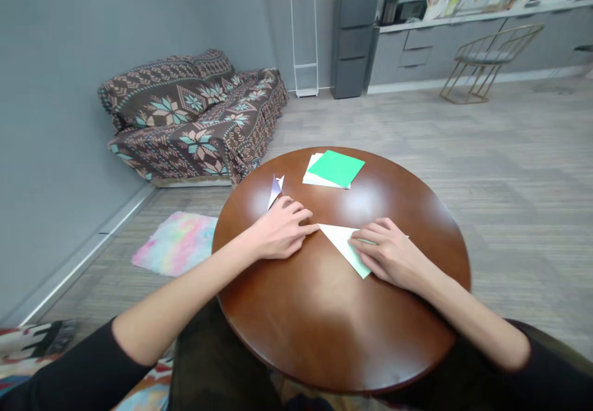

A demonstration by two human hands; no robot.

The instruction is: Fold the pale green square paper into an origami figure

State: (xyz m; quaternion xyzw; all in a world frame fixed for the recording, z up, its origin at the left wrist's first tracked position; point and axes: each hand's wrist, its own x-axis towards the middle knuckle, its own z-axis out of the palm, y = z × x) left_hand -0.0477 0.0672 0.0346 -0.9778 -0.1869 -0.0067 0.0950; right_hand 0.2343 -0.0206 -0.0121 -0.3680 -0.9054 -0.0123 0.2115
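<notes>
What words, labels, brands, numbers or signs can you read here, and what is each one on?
None that can be read.
Green sheet, pale sheet under the right hand, small folded paper: no writing visible.
Items on the far counter: too small and blurred to tell whether they carry labels.

I log passage over the near part of the table (319, 324). Mid-table, the paper triangle (341, 241) blocks low travel; the sheet stack (336, 168) and small folded piece (277, 190) obstruct beyond.
</notes>
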